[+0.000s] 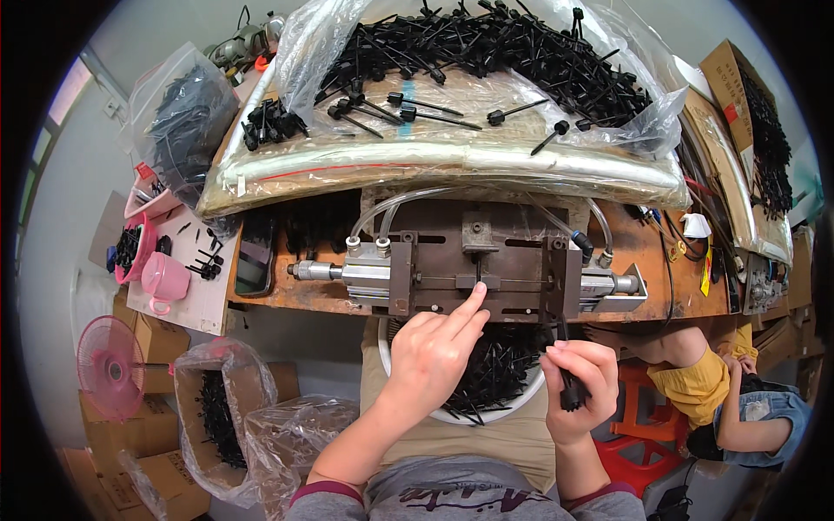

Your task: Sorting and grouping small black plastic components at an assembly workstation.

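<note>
My left hand (434, 356) reaches over the front of a metal clamping fixture (512, 239), index and middle fingers stretched out. Its index fingertip touches the small centre block (467, 282), where a thin black piece stands up. Pinched in my right hand (584, 382), just off the fixture's right front edge, are black knob-headed plastic stems (573, 396); their exact number is partly hidden by the fingers. Between my legs a white tub (527, 405) holds many similar black stems. Pneumatic cylinders (367, 280) with clear hoses flank the fixture on both sides.
Behind the fixture, a plastic-lined tray (486, 163) carries a heap of black stems (512, 43). A phone (254, 256) and a pink cup (165, 280) lie to the left, above a pink fan (110, 368). Another person (738, 399) sits at the right near red stools (638, 451).
</note>
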Demonstrator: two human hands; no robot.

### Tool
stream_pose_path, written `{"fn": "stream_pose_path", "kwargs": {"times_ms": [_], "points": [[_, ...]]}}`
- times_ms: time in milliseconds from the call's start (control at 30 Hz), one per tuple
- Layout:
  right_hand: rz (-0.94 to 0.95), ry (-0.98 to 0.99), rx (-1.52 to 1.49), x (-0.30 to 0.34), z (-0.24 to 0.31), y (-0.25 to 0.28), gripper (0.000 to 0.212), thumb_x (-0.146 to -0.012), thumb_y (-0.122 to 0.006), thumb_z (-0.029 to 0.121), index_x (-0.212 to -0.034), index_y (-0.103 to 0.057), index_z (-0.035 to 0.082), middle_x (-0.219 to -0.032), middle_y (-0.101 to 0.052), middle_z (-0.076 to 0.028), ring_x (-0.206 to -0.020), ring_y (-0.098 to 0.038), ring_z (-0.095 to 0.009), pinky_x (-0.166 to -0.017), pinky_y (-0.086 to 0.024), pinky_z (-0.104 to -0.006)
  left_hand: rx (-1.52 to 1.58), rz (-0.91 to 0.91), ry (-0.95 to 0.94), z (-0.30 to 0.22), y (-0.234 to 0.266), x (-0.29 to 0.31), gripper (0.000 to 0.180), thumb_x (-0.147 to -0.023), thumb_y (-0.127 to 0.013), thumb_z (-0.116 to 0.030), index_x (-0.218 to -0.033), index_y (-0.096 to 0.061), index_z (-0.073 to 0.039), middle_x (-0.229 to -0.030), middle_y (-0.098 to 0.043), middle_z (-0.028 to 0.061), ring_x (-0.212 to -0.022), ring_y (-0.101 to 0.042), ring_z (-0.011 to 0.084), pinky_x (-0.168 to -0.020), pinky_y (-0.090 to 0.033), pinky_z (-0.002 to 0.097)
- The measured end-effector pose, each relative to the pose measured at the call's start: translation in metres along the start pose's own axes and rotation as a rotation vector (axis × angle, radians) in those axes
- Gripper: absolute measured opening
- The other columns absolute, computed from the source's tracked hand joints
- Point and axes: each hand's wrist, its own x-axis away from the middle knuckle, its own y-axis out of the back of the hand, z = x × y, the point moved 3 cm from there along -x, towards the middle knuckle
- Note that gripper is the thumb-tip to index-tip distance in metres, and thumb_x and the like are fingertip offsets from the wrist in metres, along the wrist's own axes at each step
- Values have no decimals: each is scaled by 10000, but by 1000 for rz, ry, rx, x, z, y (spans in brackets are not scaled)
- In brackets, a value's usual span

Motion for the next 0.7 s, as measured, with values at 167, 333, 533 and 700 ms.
{"fn": "stream_pose_path", "kwargs": {"times_ms": [167,333,533,700], "points": [[9,35,32,3,0,1,278,-659,-818,-7,-908,-730,78,-883,-625,-57,-742,-622,-179,-605,-480,-276,16,5,22,-1,-1,-1,230,-679,-769,-80,-899,-712,-47,-1188,-666,77,-609,-634,179,-590,-499,274],[5,61,76,9,-3,-1,311,-656,-827,30,-948,-753,105,-944,-572,-49,-714,-570,-165,-589,-443,-259,4,24,45,-2,0,-1,218,-685,-769,-89,-893,-714,-50,-1190,-665,74,-603,-637,183,-585,-505,271],[16,80,124,12,-2,2,352,-645,-803,33,-986,-761,109,-948,-527,-42,-721,-544,-159,-587,-430,-255,9,34,43,-2,1,-2,214,-699,-764,-99,-900,-709,-50,-1199,-660,65,-582,-628,188,-569,-501,272],[55,208,175,17,-7,0,468,-553,-711,17,-1018,-752,59,-924,-529,-55,-679,-556,-163,-550,-451,-265,504,65,137,-10,20,-2,356,-694,-804,-106,-1025,-697,-28,-1099,-687,119,-635,-660,155,-609,-526,264]]}}
